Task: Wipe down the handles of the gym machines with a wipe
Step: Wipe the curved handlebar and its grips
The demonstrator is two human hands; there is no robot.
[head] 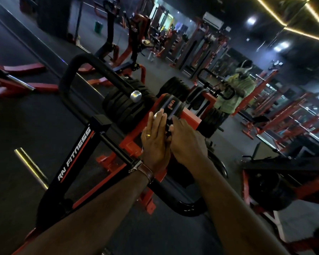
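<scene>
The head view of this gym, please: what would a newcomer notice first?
Both hands meet at mid-frame: the left hand, wearing a ring and a watch, lies flat beside the curled right hand over a black and red machine. Upper right, yellow light strips cross the dark ceiling.

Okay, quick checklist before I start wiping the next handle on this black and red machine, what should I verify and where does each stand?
1. Wipe in hand: cannot tell. No wipe shows in the left hand or the right hand.
2. Left hand free: ok. Its fingers lie straight, by the chrome knob.
3. Right hand free: cannot tell. Its fingers curl over a small black part between the hands; whether it grips is hidden.
4. Handle within reach: ok. The black looped handle runs just left of the hands.
5. Handle unobstructed: ok. Nothing hangs on its visible length.
6. Weight plates seated: cannot tell in this dim light.
</scene>
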